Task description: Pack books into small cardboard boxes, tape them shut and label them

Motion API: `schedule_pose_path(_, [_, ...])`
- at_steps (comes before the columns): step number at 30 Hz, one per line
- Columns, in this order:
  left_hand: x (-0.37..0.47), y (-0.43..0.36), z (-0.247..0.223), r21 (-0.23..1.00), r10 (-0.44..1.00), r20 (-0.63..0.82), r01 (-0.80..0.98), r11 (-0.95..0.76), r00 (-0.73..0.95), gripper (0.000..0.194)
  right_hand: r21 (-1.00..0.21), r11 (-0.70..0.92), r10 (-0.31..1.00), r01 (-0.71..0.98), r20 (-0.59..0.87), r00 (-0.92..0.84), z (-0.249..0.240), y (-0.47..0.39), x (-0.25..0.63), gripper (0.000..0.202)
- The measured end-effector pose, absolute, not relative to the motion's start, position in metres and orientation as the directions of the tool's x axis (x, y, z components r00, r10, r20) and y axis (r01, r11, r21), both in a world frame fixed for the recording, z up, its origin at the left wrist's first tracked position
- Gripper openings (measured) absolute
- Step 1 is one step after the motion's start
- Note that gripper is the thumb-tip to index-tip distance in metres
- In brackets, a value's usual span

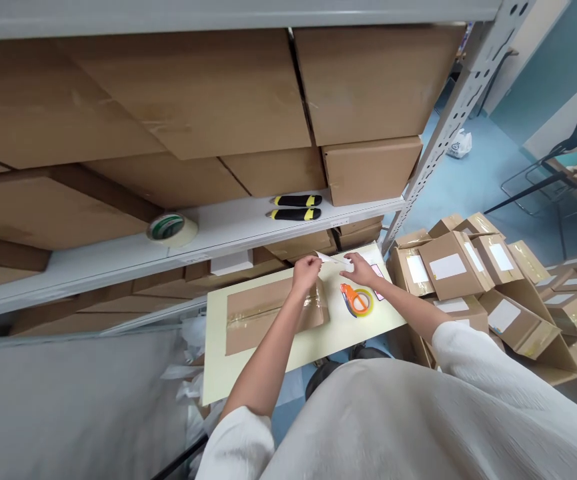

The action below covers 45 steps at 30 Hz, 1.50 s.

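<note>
A white paper label (332, 259) is pinched at its left end by my left hand (307, 273), whose fingers are closed. At the label's other end is my right hand (361, 270), thumb and forefinger apart; whether they touch the paper is unclear. Below my left forearm a taped cardboard box (258, 311) lies on the pale yellow tabletop (348, 337), its right part partly hidden. An orange tape dispenser (351, 297) with a roll of tape lies on the table just below my right hand. A phone-like thing with a pink edge (377, 283) is partly covered by my right forearm.
Ahead, a metal shelf (228, 223) holds large cartons (208, 93), a tape roll (172, 229) and two black-and-yellow utility knives (295, 207). To the right, many labelled small boxes (448, 267) are piled. A perforated upright (448, 130) stands at the shelf's end.
</note>
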<state>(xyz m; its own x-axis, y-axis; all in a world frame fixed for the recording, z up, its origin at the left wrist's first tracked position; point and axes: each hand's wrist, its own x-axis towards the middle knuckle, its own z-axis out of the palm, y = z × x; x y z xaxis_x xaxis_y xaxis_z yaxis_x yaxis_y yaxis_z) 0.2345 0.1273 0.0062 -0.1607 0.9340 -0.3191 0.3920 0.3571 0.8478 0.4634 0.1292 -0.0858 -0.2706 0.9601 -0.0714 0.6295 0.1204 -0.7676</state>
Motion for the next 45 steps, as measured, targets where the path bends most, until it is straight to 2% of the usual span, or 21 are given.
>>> schedule_pose_path(4, [0.209, 0.108, 0.013, 0.868, 0.925, -0.334, 0.324, 0.376, -0.179, 0.016, -0.846, 0.170, 0.966, 0.505, 0.041, -0.256, -0.064, 0.126, 0.436, 0.016])
schedule_pose_path(6, [0.192, 0.098, 0.016, 0.883, 0.921, -0.329, 0.279, 0.378, -0.209, 0.017, -0.876, 0.195, 0.964, 0.442, 0.088, -0.250, -0.051, 0.123, 0.421, 0.007])
schedule_pose_path(11, [0.140, 0.069, 0.020, 0.927, 0.900, -0.296, 0.130, 0.351, -0.320, 0.032, -0.918, 0.129, 0.978, 0.376, 0.055, -0.201, -0.019, 0.108, 0.380, 0.012])
schedule_pose_path(16, [0.083, 0.040, 0.017, 0.950, 0.865, -0.253, 0.057, 0.306, -0.433, 0.029, -0.939, 0.022, 0.974, 0.344, -0.058, -0.220, 0.002, 0.087, 0.340, 0.017])
schedule_pose_path(21, [0.043, 0.016, 0.011, 0.952, 0.902, -0.292, -0.008, 0.306, -0.317, 0.028, -0.963, -0.015, 0.954, 0.269, -0.094, -0.285, 0.009, 0.067, 0.308, 0.018])
schedule_pose_path(28, [0.014, -0.007, 0.002, 0.960, 0.926, -0.278, -0.095, 0.262, -0.254, 0.040, -0.948, -0.045, 0.929, 0.316, -0.156, -0.337, 0.012, 0.036, 0.276, 0.022])
schedule_pose_path(34, [0.000, -0.017, -0.010, 0.975, 0.944, -0.217, 0.000, 0.224, -0.248, 0.033, -0.926, -0.018, 0.935, 0.378, -0.149, -0.321, 0.012, 0.023, 0.262, 0.029])
schedule_pose_path(39, [0.002, -0.023, -0.018, 0.946, 0.927, -0.259, 0.122, 0.301, -0.273, 0.023, -0.879, -0.030, 0.939, 0.476, -0.188, -0.288, 0.008, 0.022, 0.258, 0.027])
schedule_pose_path(45, [0.011, -0.028, -0.016, 0.904, 0.924, -0.259, 0.266, 0.335, -0.283, 0.022, -0.802, -0.036, 0.937, 0.596, -0.234, -0.259, 0.007, 0.020, 0.262, 0.023])
